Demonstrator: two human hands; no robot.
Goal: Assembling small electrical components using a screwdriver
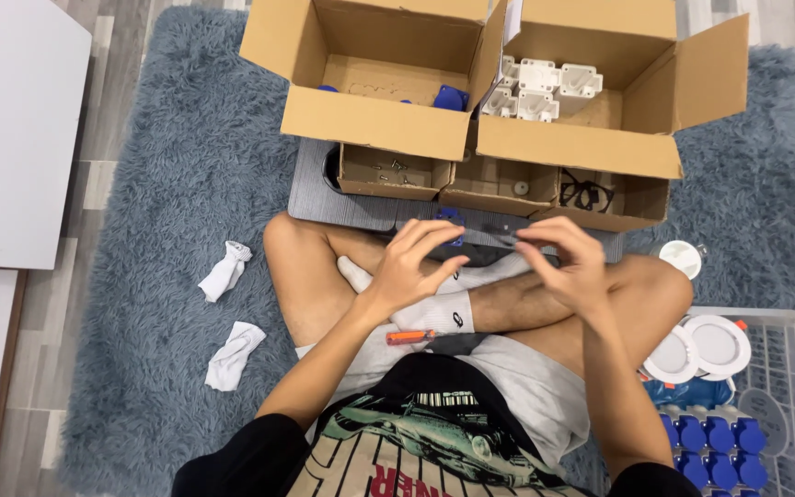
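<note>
I sit cross-legged on a shaggy rug with both hands raised over my shins. My left hand (pixel 413 264) curls its fingertips around a small blue plastic part (pixel 453 219). My right hand (pixel 566 260) is a short way to the right, its fingers bent and pinched toward a thin dark piece (pixel 501 230); whether it grips that piece is unclear. An orange-handled screwdriver (pixel 410 337) lies on my lap below the left wrist, untouched.
Ahead are two open cardboard boxes: the left box (pixel 374 120) holds blue parts, the right box (pixel 581 147) white plastic housings. Small trays of screws (pixel 388 171) and cables (pixel 589 193) sit on a grey board (pixel 315 198). A white basket (pixel 789 322) of blue parts stands right. Two white cloths (pixel 225 270) lie left.
</note>
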